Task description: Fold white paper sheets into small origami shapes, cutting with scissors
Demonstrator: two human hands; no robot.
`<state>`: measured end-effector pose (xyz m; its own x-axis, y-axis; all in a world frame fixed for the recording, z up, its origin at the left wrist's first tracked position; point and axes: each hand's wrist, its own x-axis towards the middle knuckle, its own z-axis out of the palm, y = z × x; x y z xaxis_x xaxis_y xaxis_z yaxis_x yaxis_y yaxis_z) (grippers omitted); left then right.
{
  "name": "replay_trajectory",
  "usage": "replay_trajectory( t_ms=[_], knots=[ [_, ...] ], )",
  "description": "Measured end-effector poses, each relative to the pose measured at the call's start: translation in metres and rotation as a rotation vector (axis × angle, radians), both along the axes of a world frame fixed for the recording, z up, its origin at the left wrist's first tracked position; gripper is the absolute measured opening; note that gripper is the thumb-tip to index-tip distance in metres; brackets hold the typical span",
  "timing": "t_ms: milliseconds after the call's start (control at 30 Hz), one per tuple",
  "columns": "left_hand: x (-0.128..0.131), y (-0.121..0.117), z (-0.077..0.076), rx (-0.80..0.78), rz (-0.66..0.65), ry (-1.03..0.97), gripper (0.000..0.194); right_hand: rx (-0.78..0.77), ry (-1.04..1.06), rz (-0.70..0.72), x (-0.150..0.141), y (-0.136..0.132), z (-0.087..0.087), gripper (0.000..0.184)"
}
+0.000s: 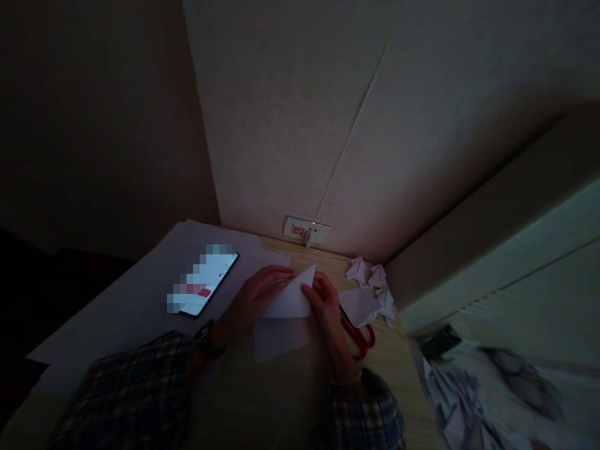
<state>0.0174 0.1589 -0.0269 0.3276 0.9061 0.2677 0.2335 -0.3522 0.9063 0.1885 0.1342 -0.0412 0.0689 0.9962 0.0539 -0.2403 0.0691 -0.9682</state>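
Observation:
Between my two hands is a folded sheet of white paper (289,301), raised a little over the table with one corner pointing up. My left hand (262,289) grips its left side, fingers closed along the upper edge. The right edge is pinched by my right hand (324,300), thumb in front and fingers curled behind. Under the held paper, another white paper piece (279,340) lies flat on the wooden table. Scissors with red handles (360,340) rest just right of my right hand, partly beneath a loose piece of paper (360,305).
Several folded paper shapes (375,278) sit at the table's right back corner. A lit phone (206,287) lies on large white sheets (140,294) to the left. A wall socket (307,230) with a plug is behind the table. Paper pieces (459,400) heap below, at right.

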Motion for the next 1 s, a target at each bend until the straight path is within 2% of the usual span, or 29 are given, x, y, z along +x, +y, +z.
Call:
replay_trajectory(
  t_ms=[133,333,433,567,700,833,1000],
  knots=[
    [0.003,0.0,-0.005,-0.2,-0.056,-0.003,0.04,0.006,-0.008,0.035,0.0,-0.001,0.002,0.026],
    [0.005,0.003,-0.015,-0.199,0.027,-0.042,0.04,0.061,-0.086,0.033,-0.001,-0.003,0.005,0.027],
    [0.004,0.003,-0.012,-0.233,-0.007,-0.08,0.038,0.11,-0.179,-0.039,0.002,-0.003,0.005,0.024],
    [0.004,0.002,-0.009,-0.387,-0.084,-0.148,0.047,0.117,-0.298,-0.196,0.004,-0.001,0.003,0.026],
    [0.004,-0.001,-0.008,-0.42,-0.15,-0.15,0.052,0.096,-0.333,-0.169,0.003,0.001,-0.002,0.011],
    [0.003,-0.002,-0.009,-0.404,-0.089,-0.052,0.04,0.07,-0.332,-0.171,0.003,0.001,-0.005,0.01],
    [0.006,0.0,-0.015,-0.352,0.006,-0.074,0.024,0.049,-0.346,-0.083,0.002,0.0,-0.003,0.014]
  ],
)
